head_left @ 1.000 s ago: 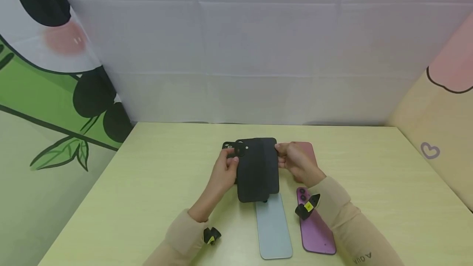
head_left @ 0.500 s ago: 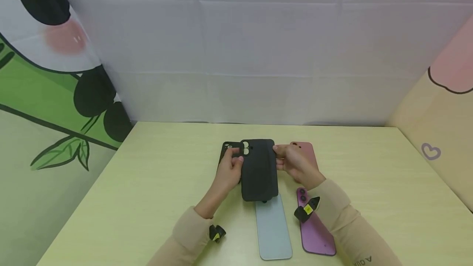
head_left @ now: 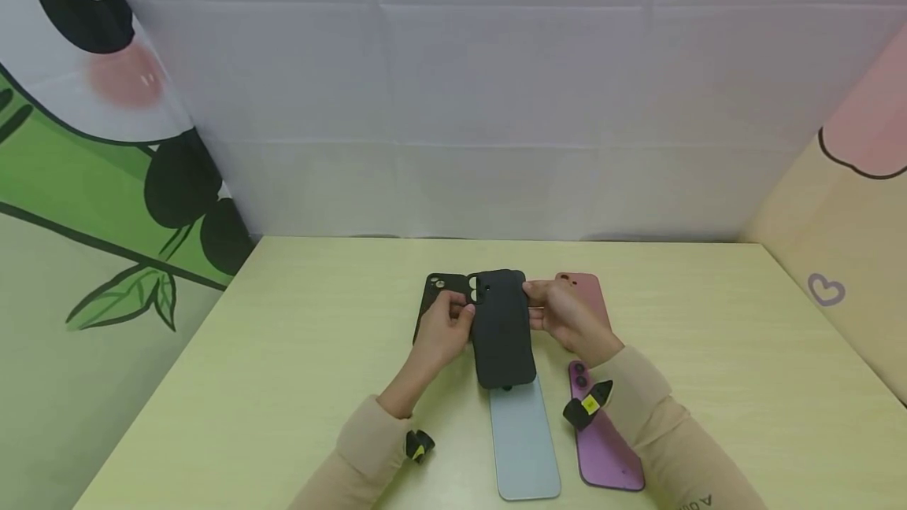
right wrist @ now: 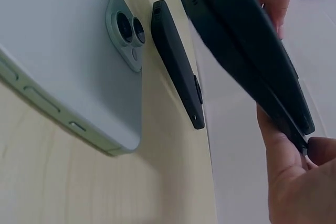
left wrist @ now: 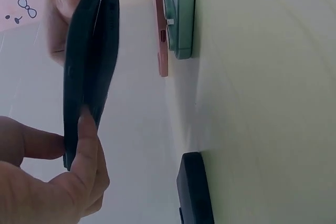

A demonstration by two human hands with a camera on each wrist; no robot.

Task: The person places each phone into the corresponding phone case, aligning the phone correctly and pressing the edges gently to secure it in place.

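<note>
Left fingers [head_left: 455, 301] pinching a black phone case [head_left: 505, 337], right fingers [head_left: 537, 290] gripping at its opposite side, forearms [head_left: 683, 427] angled inward

Held cases [head_left: 505, 329] above the table [head_left: 298, 368]

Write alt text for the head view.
A left hand and right hand hold a black phone case over a pale table. Nearer the viewer lie a pale blue phone and a purple phone; behind the hands are a pink phone-shaped item and a black one.
</note>
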